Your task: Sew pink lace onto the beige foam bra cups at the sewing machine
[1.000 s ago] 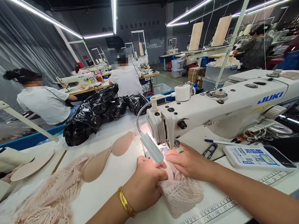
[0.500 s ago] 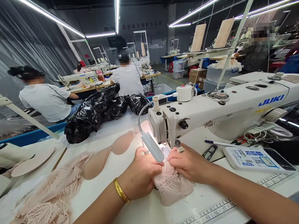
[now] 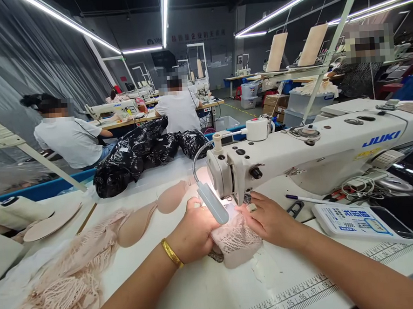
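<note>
Under the head of a white sewing machine (image 3: 307, 143) lies a piece of pale pink lace fabric (image 3: 238, 241), its near end hanging toward me on the table. My left hand (image 3: 193, 232), with a gold bangle at the wrist, is closed on the fabric's left side; the lamp hides some of its fingertips. On the other side, my right hand (image 3: 275, 222) grips the fabric's right edge close to the needle area, wearing a ring. A small gooseneck lamp (image 3: 213, 204) lights the spot between my hands and covers part of the work.
Pink lace pieces (image 3: 74, 279) and beige molded cups (image 3: 136, 226) lie at left. Black plastic bags (image 3: 129, 154) sit behind. To the right are a pen (image 3: 307, 199), thread snips (image 3: 296, 210) and a white-blue case (image 3: 357, 222). Co-workers sit beyond the table.
The lace fabric has slid away from me, farther under the machine head, and its near end looks shorter. My right fingers have shifted slightly right. The whole view has turned a little.
</note>
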Tool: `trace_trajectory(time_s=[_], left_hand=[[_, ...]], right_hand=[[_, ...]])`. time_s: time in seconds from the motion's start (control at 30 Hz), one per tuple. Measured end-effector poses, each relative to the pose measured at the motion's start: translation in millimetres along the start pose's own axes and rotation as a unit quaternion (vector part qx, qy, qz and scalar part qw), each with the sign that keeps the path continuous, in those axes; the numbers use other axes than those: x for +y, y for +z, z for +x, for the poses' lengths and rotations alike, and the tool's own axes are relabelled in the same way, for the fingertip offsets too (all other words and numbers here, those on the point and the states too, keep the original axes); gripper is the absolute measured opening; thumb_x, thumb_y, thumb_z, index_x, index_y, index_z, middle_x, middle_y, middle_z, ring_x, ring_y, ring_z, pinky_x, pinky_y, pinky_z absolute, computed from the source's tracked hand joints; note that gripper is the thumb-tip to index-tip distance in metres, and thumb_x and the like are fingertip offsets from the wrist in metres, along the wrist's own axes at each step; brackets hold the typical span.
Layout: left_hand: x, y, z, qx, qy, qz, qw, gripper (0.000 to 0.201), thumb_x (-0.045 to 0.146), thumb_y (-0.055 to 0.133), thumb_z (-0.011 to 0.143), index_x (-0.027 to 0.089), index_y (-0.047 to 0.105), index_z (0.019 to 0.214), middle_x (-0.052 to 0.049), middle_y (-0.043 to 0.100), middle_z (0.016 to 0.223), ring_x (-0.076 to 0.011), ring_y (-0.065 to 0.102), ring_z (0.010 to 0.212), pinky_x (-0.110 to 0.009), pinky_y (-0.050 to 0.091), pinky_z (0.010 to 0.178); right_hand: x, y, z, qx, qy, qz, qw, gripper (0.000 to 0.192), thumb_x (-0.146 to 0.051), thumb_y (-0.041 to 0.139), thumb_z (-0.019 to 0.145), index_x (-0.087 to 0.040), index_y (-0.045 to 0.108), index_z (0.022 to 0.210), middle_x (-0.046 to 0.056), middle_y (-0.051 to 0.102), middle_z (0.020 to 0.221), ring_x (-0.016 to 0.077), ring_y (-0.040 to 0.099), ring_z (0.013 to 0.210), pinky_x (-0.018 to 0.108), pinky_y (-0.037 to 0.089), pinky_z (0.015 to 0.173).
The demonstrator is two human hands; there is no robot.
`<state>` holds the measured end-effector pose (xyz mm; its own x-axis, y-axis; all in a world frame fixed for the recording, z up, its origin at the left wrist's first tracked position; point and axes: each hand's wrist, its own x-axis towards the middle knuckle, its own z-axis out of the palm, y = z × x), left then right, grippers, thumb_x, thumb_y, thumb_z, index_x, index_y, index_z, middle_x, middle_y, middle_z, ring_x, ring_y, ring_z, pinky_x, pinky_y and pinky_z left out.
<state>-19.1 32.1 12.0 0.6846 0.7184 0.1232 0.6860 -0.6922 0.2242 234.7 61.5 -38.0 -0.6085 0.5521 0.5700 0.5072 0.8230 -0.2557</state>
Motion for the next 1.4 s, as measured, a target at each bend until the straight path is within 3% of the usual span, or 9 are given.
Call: trace_trajectory(time_s=[0.2,0.4,0.53,0.7,0.83,1.0,1.17,1.3,1.4], left_hand=[[-4,2.5,2,0.014,-0.012,-0.025,1.0,0.041,0.009,0.055,0.072,0.028,0.073,0.104,-0.003,0.077,0.105,-0.0292,0.065,0.106,-0.053,0.029,0.107],[-3,1.5,-2,0.011,-0.023,-0.061,0.998,0.048,0.009,0.056,0.069,0.03,0.072,0.109,-0.001,0.077,0.114,-0.029,0.064,0.112,-0.053,0.029,0.109],[3,-8.7,-7,-0.051,-0.038,-0.03,0.997,0.04,0.01,0.056,0.075,0.031,0.071,0.106,0.0,0.074,0.107,-0.026,0.065,0.104,-0.052,0.029,0.111],[23,-10.0,-8,-0.091,-0.124,0.066,0.986,0.019,0.026,0.06,0.087,0.027,0.071,0.102,-0.008,0.068,0.113,-0.031,0.061,0.104,-0.059,0.034,0.105],[39,-6.1,-7,-0.111,-0.158,0.086,0.977,0.026,0.039,0.061,0.093,0.019,0.069,0.108,-0.014,0.066,0.112,-0.0342,0.058,0.106,-0.058,0.037,0.102],[33,-21.5,-17,-0.19,-0.103,-0.027,0.976,0.067,0.063,0.081,0.073,0.022,0.062,0.122,-0.013,0.062,0.124,-0.0378,0.053,0.112,-0.055,0.037,0.1],[24,-30.1,-20,-0.198,-0.095,-0.074,0.973,0.056,0.042,0.088,0.07,0.024,0.06,0.115,-0.008,0.063,0.126,-0.034,0.054,0.115,-0.05,0.032,0.102],[24,-22.5,-15,-0.177,-0.077,-0.075,0.978,0.029,0.026,0.075,0.08,0.025,0.059,0.105,-0.002,0.066,0.109,-0.027,0.059,0.101,-0.045,0.03,0.096],[24,-15.3,-12,-0.146,-0.039,-0.046,0.987,0.027,0.008,0.062,0.076,0.024,0.059,0.097,-0.002,0.065,0.108,-0.0262,0.058,0.102,-0.043,0.029,0.091]], right_hand=[[-3,-2,5,-0.034,0.042,0.041,0.998,0.024,-0.006,0.047,0.094,-0.019,0.06,0.109,0.009,0.07,0.102,0.029,0.061,0.104,0.044,0.054,0.094],[-4,-4,1,-0.044,0.051,0.038,0.997,0.014,-0.014,0.045,0.1,-0.02,0.058,0.103,0.009,0.07,0.096,0.0293,0.062,0.1,0.042,0.054,0.084],[-9,-7,-2,-0.059,0.011,0.034,0.998,0.018,-0.02,0.043,0.104,-0.02,0.061,0.104,0.006,0.067,0.084,0.0257,0.06,0.081,0.043,0.049,0.081],[-24,-8,2,-0.104,-0.046,0.076,0.991,0.032,-0.033,0.061,0.102,-0.022,0.054,0.131,0.009,0.071,0.117,0.0275,0.061,0.102,0.044,0.041,0.093],[-25,0,7,-0.163,-0.013,0.018,0.986,0.014,-0.013,0.055,0.099,-0.02,0.063,0.109,0.004,0.069,0.095,0.0221,0.058,0.088,0.037,0.039,0.087],[-11,-5,7,-0.142,-0.024,-0.038,0.989,0.028,0.001,0.047,0.09,-0.021,0.065,0.088,0.002,0.059,0.08,0.0211,0.049,0.077,0.033,0.038,0.075],[-1,-27,8,-0.151,0.01,0.052,0.987,0.026,0.002,0.051,0.085,-0.021,0.062,0.085,0.003,0.061,0.089,0.0217,0.052,0.088,0.032,0.044,0.081],[5,-47,9,-0.224,0.017,0.093,0.97,0.029,0.004,0.049,0.082,-0.022,0.059,0.076,0.0,0.058,0.077,0.021,0.051,0.085,0.032,0.044,0.078],[5,-55,11,-0.23,0.04,0.158,0.96,0.034,0.002,0.049,0.084,-0.025,0.07,0.089,0.0,0.061,0.08,0.0203,0.057,0.088,0.031,0.047,0.08]])
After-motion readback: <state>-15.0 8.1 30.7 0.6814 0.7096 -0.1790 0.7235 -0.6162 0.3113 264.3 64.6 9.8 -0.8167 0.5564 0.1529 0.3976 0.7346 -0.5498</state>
